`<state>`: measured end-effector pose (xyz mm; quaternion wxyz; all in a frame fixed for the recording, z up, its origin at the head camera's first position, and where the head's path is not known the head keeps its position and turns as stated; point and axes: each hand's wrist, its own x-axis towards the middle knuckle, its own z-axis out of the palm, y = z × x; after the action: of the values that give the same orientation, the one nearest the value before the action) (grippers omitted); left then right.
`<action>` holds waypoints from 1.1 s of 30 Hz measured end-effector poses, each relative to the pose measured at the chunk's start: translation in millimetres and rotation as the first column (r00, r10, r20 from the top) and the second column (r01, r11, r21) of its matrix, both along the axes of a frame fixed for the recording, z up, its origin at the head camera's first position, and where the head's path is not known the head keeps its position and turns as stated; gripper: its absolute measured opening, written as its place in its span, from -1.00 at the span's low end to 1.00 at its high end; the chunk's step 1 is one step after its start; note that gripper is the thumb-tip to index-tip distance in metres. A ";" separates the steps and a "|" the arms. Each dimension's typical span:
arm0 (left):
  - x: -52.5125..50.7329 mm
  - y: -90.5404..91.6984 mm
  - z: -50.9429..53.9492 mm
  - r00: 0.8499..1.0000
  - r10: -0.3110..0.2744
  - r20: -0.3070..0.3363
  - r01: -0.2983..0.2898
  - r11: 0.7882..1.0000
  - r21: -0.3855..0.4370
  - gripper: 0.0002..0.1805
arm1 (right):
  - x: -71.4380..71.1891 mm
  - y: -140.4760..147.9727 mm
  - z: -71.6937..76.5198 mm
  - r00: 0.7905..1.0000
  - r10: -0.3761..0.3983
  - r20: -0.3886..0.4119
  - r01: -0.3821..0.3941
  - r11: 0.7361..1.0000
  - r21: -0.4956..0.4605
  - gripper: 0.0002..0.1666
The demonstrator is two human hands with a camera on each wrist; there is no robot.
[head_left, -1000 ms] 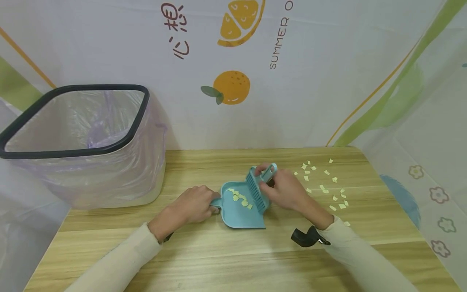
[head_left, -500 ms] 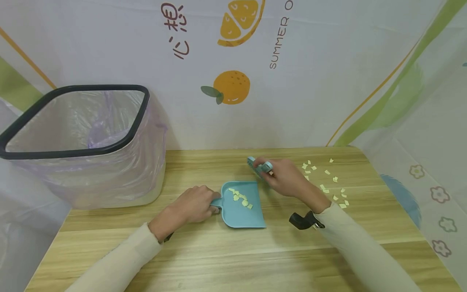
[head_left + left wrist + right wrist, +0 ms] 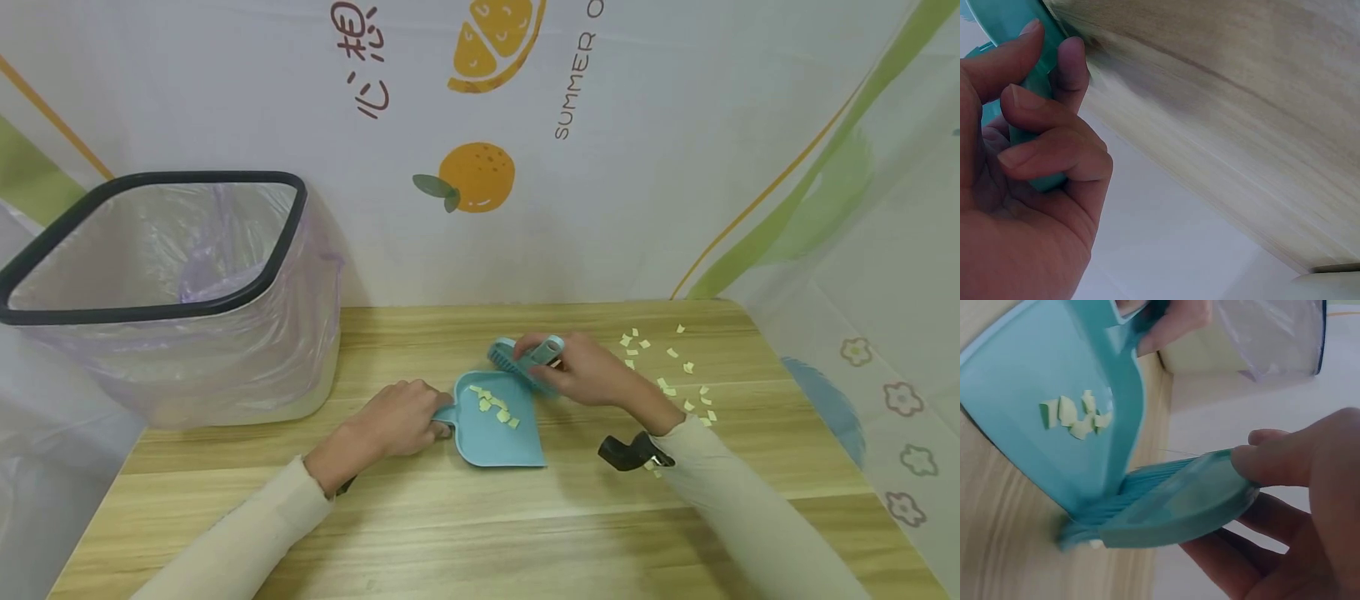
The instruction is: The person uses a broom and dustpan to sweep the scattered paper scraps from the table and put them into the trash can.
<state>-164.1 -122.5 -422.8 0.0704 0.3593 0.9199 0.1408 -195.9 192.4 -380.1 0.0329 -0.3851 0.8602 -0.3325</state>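
A blue-green dustpan (image 3: 498,442) lies on the wooden table, its handle gripped by my left hand (image 3: 401,419). In the left wrist view the fingers curl round that handle (image 3: 1038,87). Several pale yellow paper scraps (image 3: 1075,415) lie in the pan. My right hand (image 3: 592,367) holds a small blue-green brush (image 3: 1179,506) by its body. The bristles (image 3: 1107,506) meet the far corner of the pan's front edge, and a scrap shows just under them in the right wrist view. More paper scraps (image 3: 667,390) are scattered on the table to the right of my right hand.
A bin with a black rim (image 3: 258,283) and a clear purplish liner stands at the left of the table (image 3: 420,533). Behind the table hangs a white printed curtain (image 3: 637,167). A black wrist mount (image 3: 626,452) sticks out from the right wrist.
The brush lifted out of the pan toward the back, then came down at the pan's far front corner. The left hand and dustpan stay in place.
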 end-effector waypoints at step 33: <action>-0.1 -0.7 0.2 1.000 0.003 0.018 -0.003 1.000 0.024 -0.87 | 14.3 0.3 11.6 0.981 -0.178 -0.071 0.188 0.970 0.157 -0.74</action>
<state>-164.2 -123.2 -422.6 0.0739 0.3574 0.9180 0.1553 -181.6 192.7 -368.6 0.0091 -0.3094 0.9169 -0.2519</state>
